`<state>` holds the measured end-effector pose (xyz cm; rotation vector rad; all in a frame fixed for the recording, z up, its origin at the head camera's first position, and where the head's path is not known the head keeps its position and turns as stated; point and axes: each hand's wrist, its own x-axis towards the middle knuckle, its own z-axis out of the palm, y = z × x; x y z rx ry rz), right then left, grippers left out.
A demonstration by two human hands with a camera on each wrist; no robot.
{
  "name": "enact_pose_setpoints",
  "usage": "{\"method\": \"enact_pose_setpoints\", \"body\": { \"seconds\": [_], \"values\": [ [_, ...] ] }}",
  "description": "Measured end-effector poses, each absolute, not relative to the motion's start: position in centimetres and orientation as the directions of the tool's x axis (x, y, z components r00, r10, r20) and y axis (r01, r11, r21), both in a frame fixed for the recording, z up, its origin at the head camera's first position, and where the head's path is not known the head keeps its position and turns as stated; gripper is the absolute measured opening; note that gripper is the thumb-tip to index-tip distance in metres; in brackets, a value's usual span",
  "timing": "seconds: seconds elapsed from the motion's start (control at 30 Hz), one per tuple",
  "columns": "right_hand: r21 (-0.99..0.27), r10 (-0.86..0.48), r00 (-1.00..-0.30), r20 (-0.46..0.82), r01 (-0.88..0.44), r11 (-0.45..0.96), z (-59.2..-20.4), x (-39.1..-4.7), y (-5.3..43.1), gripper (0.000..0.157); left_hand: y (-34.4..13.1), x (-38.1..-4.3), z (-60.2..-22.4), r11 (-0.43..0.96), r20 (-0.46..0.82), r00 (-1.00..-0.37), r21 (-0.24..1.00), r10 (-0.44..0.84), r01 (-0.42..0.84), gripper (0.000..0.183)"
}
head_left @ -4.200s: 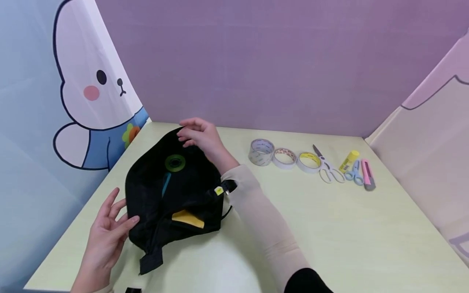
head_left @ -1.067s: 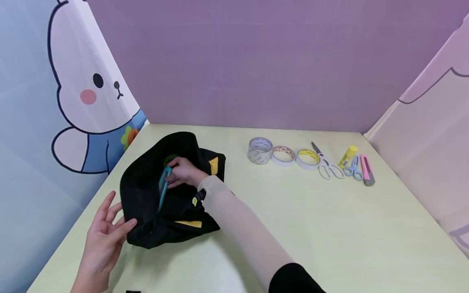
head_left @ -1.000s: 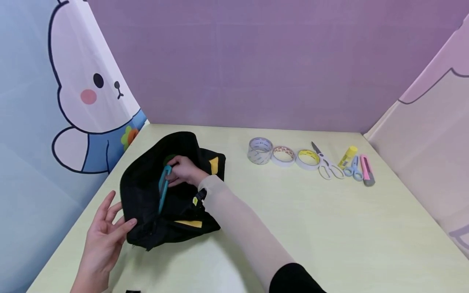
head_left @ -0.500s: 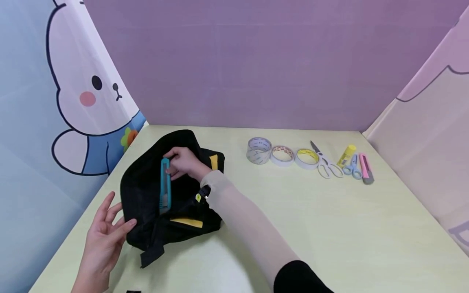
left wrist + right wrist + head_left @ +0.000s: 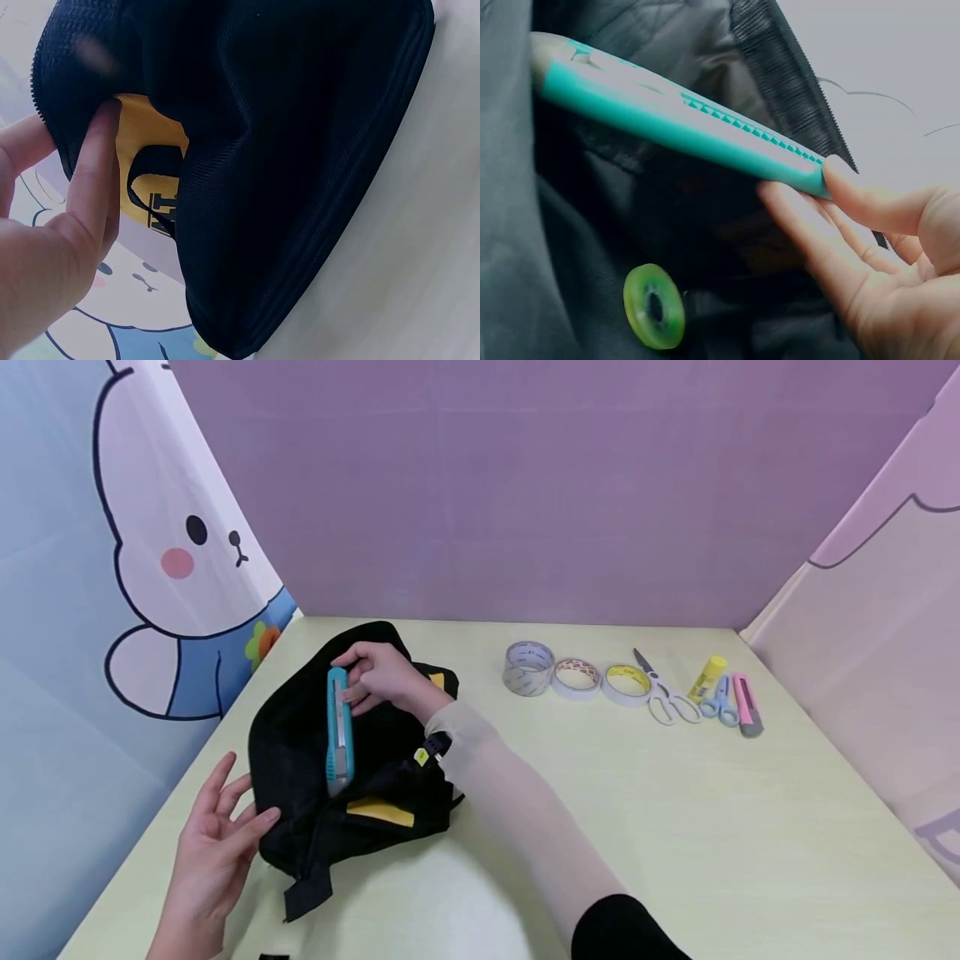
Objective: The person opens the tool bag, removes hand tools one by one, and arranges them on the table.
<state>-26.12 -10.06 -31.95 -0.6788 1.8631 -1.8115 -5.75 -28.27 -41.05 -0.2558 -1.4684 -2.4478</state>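
Note:
The black zippered bag [image 5: 288,760] stands with its mouth open at the left of the table, a yellow patch [image 5: 380,812] showing on it. My left hand [image 5: 217,847] holds the bag's left edge between thumb and fingers; the left wrist view shows the fingers at the zippered edge [image 5: 56,127]. With thumb and fingertips, my right hand [image 5: 386,681] pinches one end of a teal utility knife [image 5: 340,727]. The knife's other end is still within the bag's mouth. Inside the bag, the right wrist view shows a small green tape roll [image 5: 654,306].
Along the back right of the table stand a wide clear tape roll [image 5: 528,681], two narrower tape rolls [image 5: 576,687], white-handled scissors [image 5: 667,697], a yellow glue stick [image 5: 707,679], small blue scissors [image 5: 722,703] and a pink-and-grey utility knife [image 5: 747,706]. A purple wall [image 5: 480,493] rises behind.
My right hand went into the bag, gripped the teal utility knife and has lifted it up toward the bag's mouth. My left hand has stayed at the bag's left edge.

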Motion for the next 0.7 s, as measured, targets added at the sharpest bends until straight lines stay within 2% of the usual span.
{"method": "enact_pose_setpoints", "body": {
  "seconds": [0.5, 0.7],
  "values": [
    [-0.998, -0.636, -0.769, 0.067, -0.042, -0.055, -29.2, -25.6, -8.2, 0.05, -28.4, -5.7, -40.9, -0.449, 0.261, -0.955, 0.843, -0.141, 0.296, 0.089],
    [-0.993, -0.622, -0.774, 0.117, -0.084, -0.081, -28.5, -25.2, -6.9, 0.05, -28.4, -5.7, -40.9, -0.459, 0.26, -0.956, 0.838, -0.139, 0.295, 0.089]
  ]
}}
